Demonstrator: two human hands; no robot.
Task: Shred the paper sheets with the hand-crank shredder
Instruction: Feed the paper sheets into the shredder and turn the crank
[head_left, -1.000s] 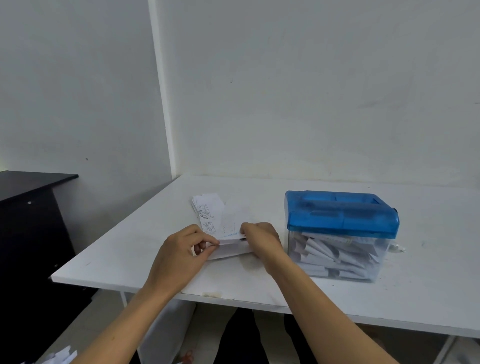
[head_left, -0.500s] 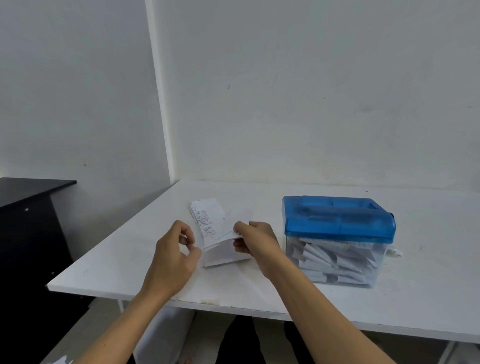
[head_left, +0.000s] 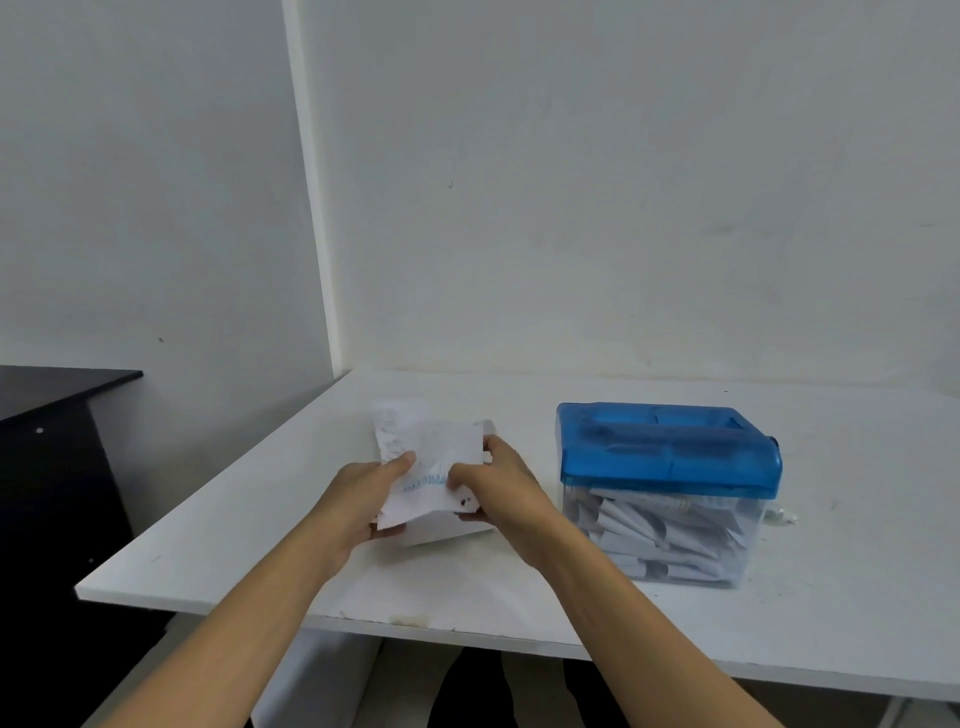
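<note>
A white paper sheet (head_left: 441, 457) with faint blue print is lifted off a small pile of paper sheets (head_left: 395, 426) on the white table (head_left: 519, 597). My left hand (head_left: 363, 493) pinches the sheet's left edge, thumb on top. Its right side is gripped by my right hand (head_left: 498, 488). To the right stands the hand-crank shredder (head_left: 667, 457), a blue lid on a clear bin (head_left: 670, 540) packed with white paper strips. Its crank is hidden, apart from a small white piece at the right side.
A black cabinet (head_left: 52, 467) stands left of the table, below table height. White walls meet in a corner behind the table. The table's front edge runs just under my forearms.
Both hands have raised the top sheet from the pile; the left hand let go briefly and now pinches the sheet again. The view shifted slightly.
</note>
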